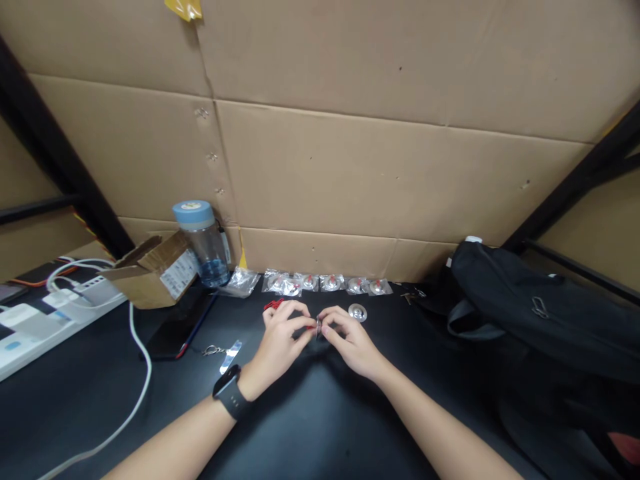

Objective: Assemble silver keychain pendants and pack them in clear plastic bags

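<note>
A cardboard wall point(400, 173) backs the dark bench point(320, 433). The left grip point(287, 327) and right grip point(349, 339) meet, both pinching a small, thin metal piece point(318, 327) between them. Beyond them, a row of clear packets point(331, 283) holds silvery discs with red parts. Left of the left grip stand an open carton point(150, 270), contents hidden, and a blue-lidded bottle point(195, 243), bluish at its base.
</note>
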{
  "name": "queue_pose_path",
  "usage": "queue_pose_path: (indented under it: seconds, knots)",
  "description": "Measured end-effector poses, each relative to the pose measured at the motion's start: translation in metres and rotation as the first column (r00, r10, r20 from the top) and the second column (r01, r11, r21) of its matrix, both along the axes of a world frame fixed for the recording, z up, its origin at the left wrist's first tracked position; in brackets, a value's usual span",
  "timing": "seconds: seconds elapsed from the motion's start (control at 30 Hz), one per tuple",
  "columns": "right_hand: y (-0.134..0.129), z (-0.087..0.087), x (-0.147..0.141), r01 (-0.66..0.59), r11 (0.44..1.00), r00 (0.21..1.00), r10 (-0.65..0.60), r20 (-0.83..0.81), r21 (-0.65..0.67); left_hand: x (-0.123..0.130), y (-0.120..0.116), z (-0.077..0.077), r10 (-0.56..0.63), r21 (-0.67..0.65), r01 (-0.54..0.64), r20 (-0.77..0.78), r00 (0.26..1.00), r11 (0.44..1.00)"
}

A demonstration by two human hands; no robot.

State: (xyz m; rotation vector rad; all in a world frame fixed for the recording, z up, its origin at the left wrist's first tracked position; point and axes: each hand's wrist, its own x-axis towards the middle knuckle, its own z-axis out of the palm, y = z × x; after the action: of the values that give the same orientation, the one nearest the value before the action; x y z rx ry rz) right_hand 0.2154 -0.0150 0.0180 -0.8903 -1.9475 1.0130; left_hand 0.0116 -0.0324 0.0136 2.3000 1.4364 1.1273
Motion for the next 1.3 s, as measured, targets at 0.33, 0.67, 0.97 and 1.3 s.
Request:
queue_pose_path:
  seconds: [0.33,0.67,0.97,1.3]
  knots:
    - [0.003,0.001,0.006,0.051,0.986,0.975,-0.084,0.204,0.161,-0.006,0.007,-0.004,-0.162,-0.145,0.16,0.0,0.987,0.976]
    - [0.007,-0.002,0.014,-0.024,0.966,0.901,-0.091,0.424,0.257,-0.005,0.004,-0.015,-0.253,-0.148,0.223,-0.232,0.939,0.963]
    - [0.036,0.0,0.058,0.177,0.898,0.683,-0.408,0.606,0.404,-0.055,0.045,-0.018,0.247,0.096,-0.228,-0.295,0.923,0.969]
    - [0.054,-0.021,0.069,0.211,0.92,0.737,-0.371,0.565,0.33,-0.045,0.048,-0.02,0.238,0.113,-0.215,-0.254,0.938,0.97]
